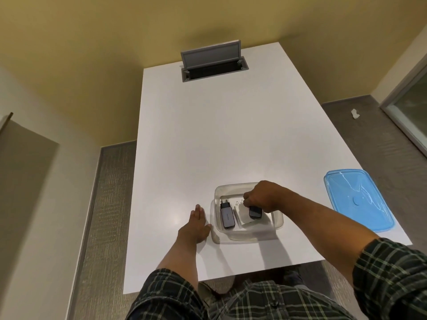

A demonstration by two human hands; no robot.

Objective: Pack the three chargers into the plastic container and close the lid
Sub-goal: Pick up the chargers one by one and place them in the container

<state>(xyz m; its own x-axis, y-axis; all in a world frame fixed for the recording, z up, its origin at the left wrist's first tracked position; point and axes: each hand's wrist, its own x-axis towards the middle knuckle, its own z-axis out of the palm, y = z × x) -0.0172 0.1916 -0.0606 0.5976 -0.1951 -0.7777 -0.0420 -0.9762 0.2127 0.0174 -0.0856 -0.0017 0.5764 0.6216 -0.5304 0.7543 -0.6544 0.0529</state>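
A clear plastic container (278, 224) stands on the white table (219, 139) near its front edge. Inside it on the left lies a grey charger (227, 217) with a black plug end pointing away from me. A white charger (243, 215) lies in the middle. My right hand (262, 197) is over the container, its fingers closed on a small black charger (255, 212) resting on or just above the white one. My left hand (196, 225) lies flat on the table, fingers together, its thumb touching the container's left wall. The blue lid (357, 202) lies to the right.
A grey cable hatch (213, 65) with its flap raised sits at the table's far end. The blue lid reaches the table's right edge. Grey carpet surrounds the table, with a scrap of white paper (354, 113) on the floor at right.
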